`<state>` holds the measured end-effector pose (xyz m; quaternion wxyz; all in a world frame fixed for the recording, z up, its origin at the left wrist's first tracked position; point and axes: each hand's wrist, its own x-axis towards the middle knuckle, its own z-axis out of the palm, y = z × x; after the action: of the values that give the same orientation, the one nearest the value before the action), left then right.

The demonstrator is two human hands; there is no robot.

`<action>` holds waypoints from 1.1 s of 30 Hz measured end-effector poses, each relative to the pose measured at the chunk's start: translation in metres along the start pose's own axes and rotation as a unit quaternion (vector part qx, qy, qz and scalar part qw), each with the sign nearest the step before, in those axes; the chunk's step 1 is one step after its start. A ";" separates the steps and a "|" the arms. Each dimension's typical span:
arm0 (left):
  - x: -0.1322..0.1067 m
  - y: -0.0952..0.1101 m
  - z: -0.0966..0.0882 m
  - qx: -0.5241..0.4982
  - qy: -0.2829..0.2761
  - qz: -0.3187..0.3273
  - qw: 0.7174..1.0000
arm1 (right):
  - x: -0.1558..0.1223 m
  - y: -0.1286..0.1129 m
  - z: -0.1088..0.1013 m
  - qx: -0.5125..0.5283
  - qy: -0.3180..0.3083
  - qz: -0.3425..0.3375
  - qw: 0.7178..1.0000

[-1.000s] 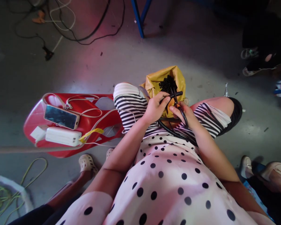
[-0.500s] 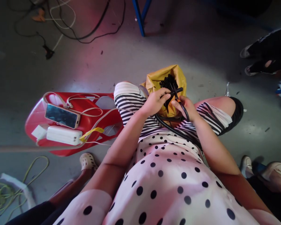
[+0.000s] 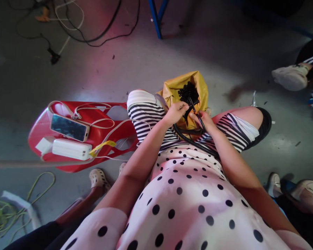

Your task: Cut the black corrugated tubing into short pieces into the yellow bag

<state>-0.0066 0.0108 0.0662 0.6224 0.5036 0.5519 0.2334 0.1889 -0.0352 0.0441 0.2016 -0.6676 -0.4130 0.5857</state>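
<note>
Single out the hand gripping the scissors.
The right hand: it grips the scissors, whereas the left hand holds the black corrugated tube.

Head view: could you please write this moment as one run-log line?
left hand: holding long black ribbed tube | right hand: holding dark-handled scissors | yellow open-topped bag: near hands, short black pieces inside

Workshop | grey floor (image 3: 135,66) | scattered black scraps (image 3: 113,57) | trailing cables (image 3: 112,22) | blue frame legs (image 3: 154,18)
</note>
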 end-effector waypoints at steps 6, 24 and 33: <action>0.002 0.001 0.006 -0.063 0.010 -0.084 0.994 | 0.015 0.011 0.007 0.000 0.010 0.024 1.000; -0.097 0.037 0.011 -0.453 0.138 -0.218 0.853 | -0.008 0.010 -0.005 0.161 0.065 0.020 0.985; -0.086 0.048 -0.001 -0.275 0.113 0.022 0.954 | -0.056 -0.034 -0.010 0.132 -0.075 -0.056 0.987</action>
<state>-0.0196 -0.0433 0.1480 0.6653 0.2951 0.5216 0.4452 0.1894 -0.0574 0.1061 0.2892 -0.5652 -0.3827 0.6712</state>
